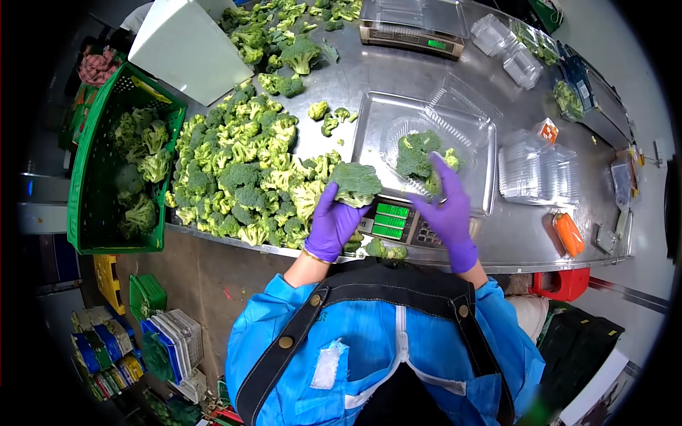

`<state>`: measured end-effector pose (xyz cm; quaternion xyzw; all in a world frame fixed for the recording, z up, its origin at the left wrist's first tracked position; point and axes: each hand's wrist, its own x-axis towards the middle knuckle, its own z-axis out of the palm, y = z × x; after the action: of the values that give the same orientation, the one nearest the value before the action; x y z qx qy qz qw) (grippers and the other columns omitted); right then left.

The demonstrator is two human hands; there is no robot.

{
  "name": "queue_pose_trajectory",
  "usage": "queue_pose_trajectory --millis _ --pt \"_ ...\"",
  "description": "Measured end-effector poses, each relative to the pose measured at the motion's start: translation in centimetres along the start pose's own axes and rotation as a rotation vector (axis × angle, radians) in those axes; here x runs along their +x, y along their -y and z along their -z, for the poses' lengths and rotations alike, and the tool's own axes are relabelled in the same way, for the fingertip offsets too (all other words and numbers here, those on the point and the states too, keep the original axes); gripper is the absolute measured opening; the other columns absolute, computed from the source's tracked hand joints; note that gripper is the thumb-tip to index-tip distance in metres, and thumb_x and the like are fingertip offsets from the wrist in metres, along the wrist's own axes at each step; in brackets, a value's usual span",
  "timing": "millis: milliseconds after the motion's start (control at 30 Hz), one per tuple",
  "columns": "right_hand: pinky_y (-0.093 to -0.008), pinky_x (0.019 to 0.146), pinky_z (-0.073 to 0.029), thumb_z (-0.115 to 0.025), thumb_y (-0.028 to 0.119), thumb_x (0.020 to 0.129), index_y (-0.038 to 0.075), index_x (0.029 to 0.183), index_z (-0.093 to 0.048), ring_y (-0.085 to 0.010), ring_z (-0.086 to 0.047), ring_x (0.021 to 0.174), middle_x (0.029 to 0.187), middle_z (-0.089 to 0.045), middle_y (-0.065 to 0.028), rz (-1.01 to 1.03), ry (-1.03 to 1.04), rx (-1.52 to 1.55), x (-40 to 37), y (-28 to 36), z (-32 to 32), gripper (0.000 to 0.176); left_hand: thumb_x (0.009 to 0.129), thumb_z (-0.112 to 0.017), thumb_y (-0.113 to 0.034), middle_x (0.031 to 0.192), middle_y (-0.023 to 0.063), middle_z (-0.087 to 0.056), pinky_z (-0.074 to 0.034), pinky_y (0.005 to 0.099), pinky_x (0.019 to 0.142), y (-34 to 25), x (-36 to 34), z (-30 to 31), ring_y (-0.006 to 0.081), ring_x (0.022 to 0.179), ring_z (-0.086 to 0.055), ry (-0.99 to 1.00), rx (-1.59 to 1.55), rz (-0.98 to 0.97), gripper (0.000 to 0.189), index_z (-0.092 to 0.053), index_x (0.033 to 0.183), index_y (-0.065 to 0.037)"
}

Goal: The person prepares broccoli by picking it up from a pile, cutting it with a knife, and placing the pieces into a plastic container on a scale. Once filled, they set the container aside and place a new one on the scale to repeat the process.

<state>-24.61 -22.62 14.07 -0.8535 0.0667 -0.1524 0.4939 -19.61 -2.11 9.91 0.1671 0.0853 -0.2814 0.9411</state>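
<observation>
Meanwhile, L hand (332, 231): grips broccoli pc. (356, 182) nr scale (391, 221).
R hand (452, 215): fingers spread, over scale.
Florets (241, 177): heaped L of scale.

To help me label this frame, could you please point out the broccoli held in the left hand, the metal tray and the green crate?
Held broccoli (357, 181), head view: middle of its green top.
Metal tray (371, 145), head view: bare floor, left side.
Green crate (94, 167), head view: its left wall.
</observation>
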Motion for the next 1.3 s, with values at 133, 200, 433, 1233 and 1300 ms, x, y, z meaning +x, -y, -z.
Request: queue_pose_trajectory --millis 133,200,433,1233,1300 --pt "-0.0335 0.096 -0.041 -0.075 0.014 0.069 0.004 0.128 -0.043 -0.0227 -0.05 0.114 0.126 -0.05 -0.0132 0.064 0.208 0.397 -1.3 1.7 -2.8 0.068 0.088 -0.053 -0.027 0.137 0.0159 -0.034 -0.028 0.0422 0.107 0.8 -1.7 -1.5 0.0283 0.127 -0.034 0.107 0.099 0.113 0.058 -0.028 0.134 -0.001" --pt "-0.0315 0.093 -0.043 -0.074 0.014 0.07 0.002 0.127 -0.044 -0.0205 -0.053 0.11 0.122 -0.052 -0.013 -0.012 0.245 0.495 -1.2 1.5 -2.5 0.065 0.086 -0.056 -0.029 0.138 0.0153 -0.032 -0.028 0.0411 0.106 0.0 -2.1 -1.1 0.0276 0.127 -0.034 0.111 0.229 0.091 0.063 -0.026 0.135 -0.002" --pt "-0.0218 0.042 -0.038 -0.058 0.037 0.086 0.0 0.108 -0.055 -0.0075 -0.048 0.048 0.074 -0.059 -0.0058 -0.625 0.399 0.674 -1.6 0.6 -3.6 0.043 0.067 -0.068 -0.017 0.134 0.0135 -0.038 -0.031 0.0378 0.103 -1.0 -2.2 -0.1 0.0251 0.123 -0.04 0.17 0.645 0.105 0.084 -0.024 0.138 -0.003" --pt "-0.0386 0.051 -0.044 -0.051 0.04 0.087 0.01 0.089 -0.054 -0.0295 -0.059 0.061 0.068 -0.057 -0.0106 0.239 0.508 -0.057 -5.0 -0.8 -4.0 0.031 0.055 -0.055 0.006 0.127 0.014 -0.047 -0.033 0.0344 0.103 -1.9 -3.8 1.7 0.0253 0.119 -0.045 -0.013 0.425 0.157 0.083 -0.03 0.134 0.004" --pt "-0.0389 0.051 -0.044 -0.05 0.04 0.087 0.009 0.089 -0.053 -0.0293 -0.059 0.062 0.069 -0.057 -0.0107 0.248 0.531 -0.091 -5.0 -0.8 -4.1 0.031 0.056 -0.056 0.005 0.127 0.0138 -0.047 -0.034 0.0343 0.102 -2.0 -3.8 1.8 0.0248 0.119 -0.045 -0.001 0.45 0.155 0.083 -0.029 0.134 0.003"
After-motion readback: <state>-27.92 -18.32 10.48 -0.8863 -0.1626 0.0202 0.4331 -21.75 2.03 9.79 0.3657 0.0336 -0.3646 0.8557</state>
